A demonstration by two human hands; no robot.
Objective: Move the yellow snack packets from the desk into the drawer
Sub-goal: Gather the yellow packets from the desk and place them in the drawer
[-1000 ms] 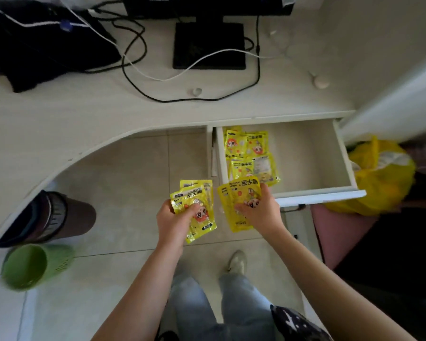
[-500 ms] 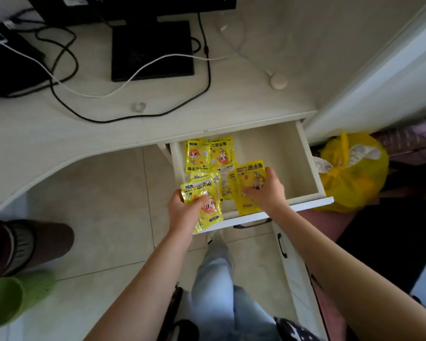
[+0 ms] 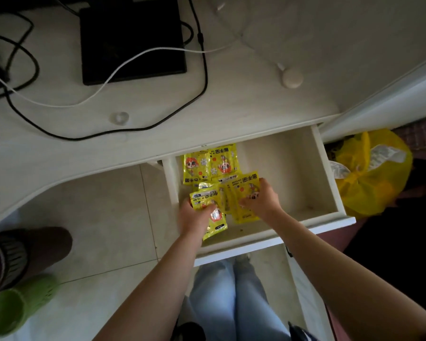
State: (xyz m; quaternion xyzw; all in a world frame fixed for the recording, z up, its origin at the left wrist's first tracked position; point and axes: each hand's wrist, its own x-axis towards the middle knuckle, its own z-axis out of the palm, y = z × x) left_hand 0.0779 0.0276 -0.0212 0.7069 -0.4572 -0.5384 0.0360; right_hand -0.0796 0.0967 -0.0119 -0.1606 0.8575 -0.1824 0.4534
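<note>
Lying just right of the frame's centre, the white drawer (image 3: 327, 178) stands pulled out from under the pale desk (image 3: 231, 112), and every yellow snack packet in view is at its left end. The packets are glossy yellow foil pouches, each printed with an orange-haired cartoon figure, small white flowers and dark lettering. Two loose packets (image 3: 210, 163) lie flat side by side at the drawer's back left corner, their long axes running up and down the frame and their lettering upside down to the camera.

The left hand (image 3: 194, 219) grips a left bunch of packets (image 3: 215, 217) low over the drawer's front left; the thumb is curled across the top pouch and the other fingers are hidden beneath. This bunch's long axis slants toward the lower right of the frame. The right hand (image 3: 262, 201), just beside it, clasps a right bunch of packets (image 3: 246, 190), fingers bent over the front face and pinching it; the long axis is roughly upright in the frame, leaning slightly right. The two bunches overlap at their inner edges.

On the desk in the upper left sit a black monitor base (image 3: 133, 38) and looping cables (image 3: 199, 77). A yellow plastic bag (image 3: 371, 173) sits at right.
</note>
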